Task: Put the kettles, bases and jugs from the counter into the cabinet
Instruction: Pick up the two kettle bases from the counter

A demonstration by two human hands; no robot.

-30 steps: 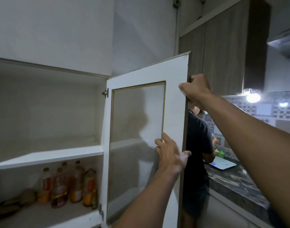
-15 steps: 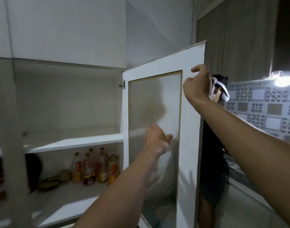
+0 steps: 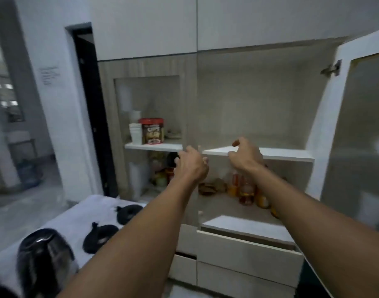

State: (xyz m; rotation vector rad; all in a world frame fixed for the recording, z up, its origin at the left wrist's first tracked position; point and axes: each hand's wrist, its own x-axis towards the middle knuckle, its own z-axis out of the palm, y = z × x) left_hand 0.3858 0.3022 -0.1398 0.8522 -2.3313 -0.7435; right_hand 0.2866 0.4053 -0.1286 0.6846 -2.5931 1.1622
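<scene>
A steel kettle (image 3: 44, 261) with a black top stands on the white counter (image 3: 76, 218) at the lower left. Two black round bases (image 3: 128, 212) (image 3: 100, 235) lie on the counter beyond it. Straight ahead is the cabinet, whose right door (image 3: 356, 125) is swung open, showing a bare upper shelf (image 3: 281, 154). My left hand (image 3: 191, 165) hovers in front of the shut left door's edge (image 3: 191, 104), fingers loosely bent, holding nothing. My right hand (image 3: 245, 157) hangs before the shelf's front edge, fingers relaxed and empty. No jugs are in view.
Bottles (image 3: 246, 192) and a brown item stand on the lower shelf. Behind the left glass door are a red-lidded jar (image 3: 152, 131) and white cups (image 3: 135, 133). A drawer (image 3: 248, 252) below sits slightly pulled out. A dark doorway (image 3: 87, 104) lies to the left.
Both hands have let go of the right door and dropped down and left in front of the shelf. My view has swung left, bringing the counter, kettle and bases into sight.
</scene>
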